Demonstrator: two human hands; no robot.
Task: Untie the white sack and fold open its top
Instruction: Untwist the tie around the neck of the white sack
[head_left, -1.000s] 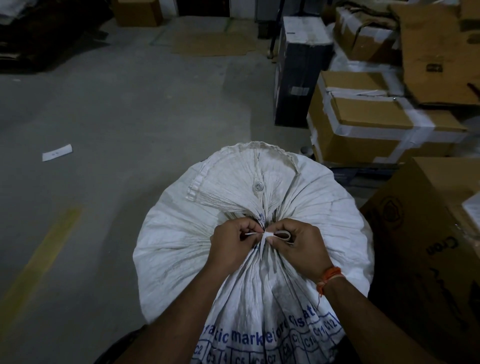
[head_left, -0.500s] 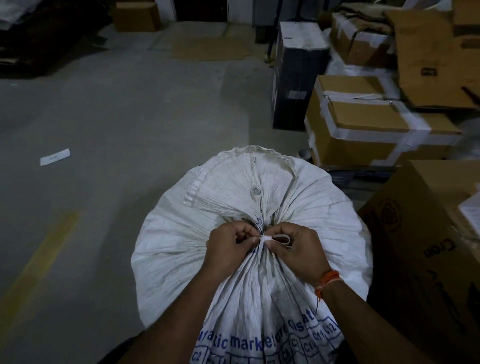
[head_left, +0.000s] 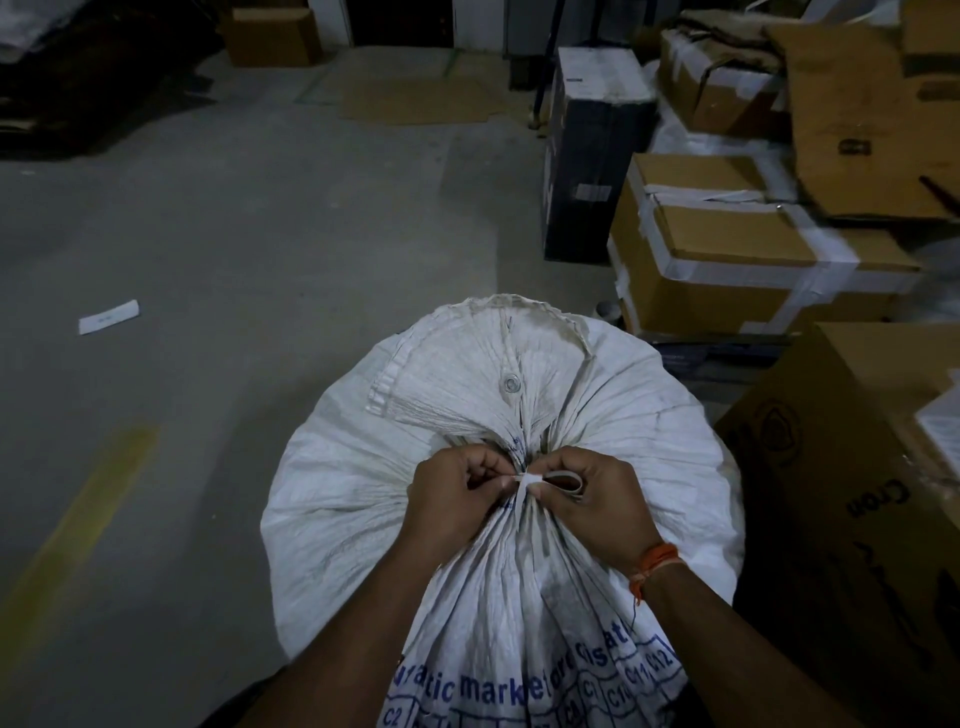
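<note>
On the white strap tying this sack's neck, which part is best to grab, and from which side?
Probably the free loop of the strap, taken from the right hand side. It stands clear of the gathered neck of the sack, so fingers can hook it, while the knot at the centre sits tight against the pleats. The left hand can pinch the knot to steady it.

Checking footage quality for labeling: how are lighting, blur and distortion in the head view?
Head view: dim and underexposed, corners darkest; the white sack is the brightest area, no glare; both hands and the white tie strip read sharp; wide-angle bending shows along the cardboard boxes at right.
</note>
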